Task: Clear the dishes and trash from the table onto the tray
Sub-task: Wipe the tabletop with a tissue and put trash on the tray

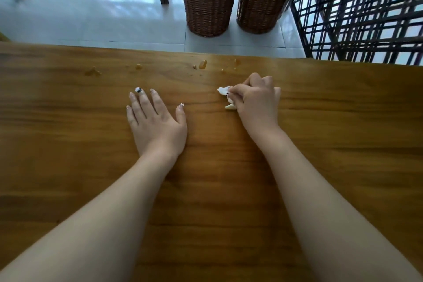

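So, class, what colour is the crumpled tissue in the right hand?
The tissue is white; head view.

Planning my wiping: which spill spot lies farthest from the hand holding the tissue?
The leftmost smear, past the flat left hand; others sit nearer the right hand and tissue.

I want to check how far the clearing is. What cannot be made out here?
Head view: the right hand covers most of the white tissue; its shape is hidden.
Head view: the top edge cuts off the wicker baskets; contents unseen.
Head view: no tray shows; the table runs past the frame edges.
Head view: the brown spots are too small to identify.
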A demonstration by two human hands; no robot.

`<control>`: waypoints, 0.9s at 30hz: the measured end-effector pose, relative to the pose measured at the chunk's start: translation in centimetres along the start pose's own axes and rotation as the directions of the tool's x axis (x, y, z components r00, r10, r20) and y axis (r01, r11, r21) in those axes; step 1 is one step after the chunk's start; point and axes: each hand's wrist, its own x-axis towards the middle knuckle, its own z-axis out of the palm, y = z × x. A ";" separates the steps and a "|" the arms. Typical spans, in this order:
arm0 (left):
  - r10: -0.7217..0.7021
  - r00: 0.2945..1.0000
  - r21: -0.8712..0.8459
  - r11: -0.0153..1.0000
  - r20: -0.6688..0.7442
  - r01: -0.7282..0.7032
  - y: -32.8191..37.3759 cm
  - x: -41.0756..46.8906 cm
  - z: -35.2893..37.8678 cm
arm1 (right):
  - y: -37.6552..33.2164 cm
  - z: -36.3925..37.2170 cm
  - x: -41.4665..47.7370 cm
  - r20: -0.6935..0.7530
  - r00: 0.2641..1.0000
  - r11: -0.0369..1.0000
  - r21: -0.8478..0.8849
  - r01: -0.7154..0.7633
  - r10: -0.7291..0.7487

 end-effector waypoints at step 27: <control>-0.005 0.998 -0.087 0.996 -0.066 -0.001 0.2 0.0 -0.1 | 0.8 0.2 6.4 0.107 0.992 0.994 -0.096 -0.059 0.069</control>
